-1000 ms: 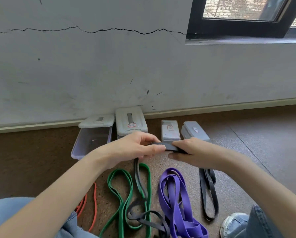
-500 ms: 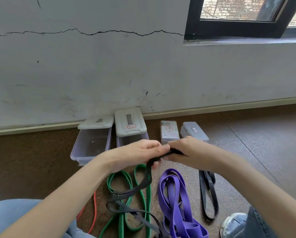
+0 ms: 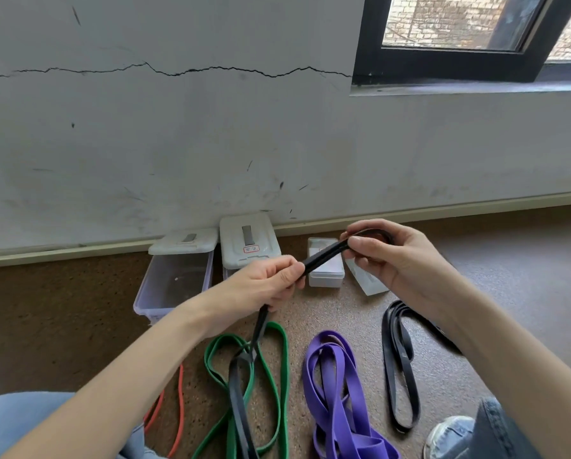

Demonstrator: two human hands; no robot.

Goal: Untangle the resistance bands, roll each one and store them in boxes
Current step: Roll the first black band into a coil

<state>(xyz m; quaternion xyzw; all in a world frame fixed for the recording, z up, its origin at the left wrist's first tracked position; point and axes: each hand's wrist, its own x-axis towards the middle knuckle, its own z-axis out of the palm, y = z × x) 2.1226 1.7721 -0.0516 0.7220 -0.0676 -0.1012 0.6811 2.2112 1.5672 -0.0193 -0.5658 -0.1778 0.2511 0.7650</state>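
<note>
We hold a flat black rubber resistance band (image 3: 324,256) between both hands, raised above the brown speckled floor (image 3: 526,293). Our left hand (image 3: 267,283) grips it with curled fingers, and from under that fist the band drops to the floor, crossing a green rubber resistance band (image 3: 274,385) before it runs out of the bottom edge. Our right hand (image 3: 393,256) pinches the band's upper end, where a short curl shows above the thumb; how far that curl is wound we cannot tell, since the fingers cover most of it.

A wide purple rubber resistance band (image 3: 333,392) lies in loose folds to the right of the green one, its lower part cut off by the frame. A second black rubber band (image 3: 398,369) lies further right, partly behind our right forearm. An orange-red thin rubber band (image 3: 180,412) peeks out beneath the left forearm, mostly hidden.

Against the wall stand a clear plastic box with its white lid propped at the back (image 3: 175,276), a second clear box with a labelled white lid (image 3: 249,243) largely hidden behind our left hand, a small clear lidded box (image 3: 325,276), and a fourth small clear box (image 3: 365,279) almost wholly covered by the right hand. The label's writing is too small to read.
</note>
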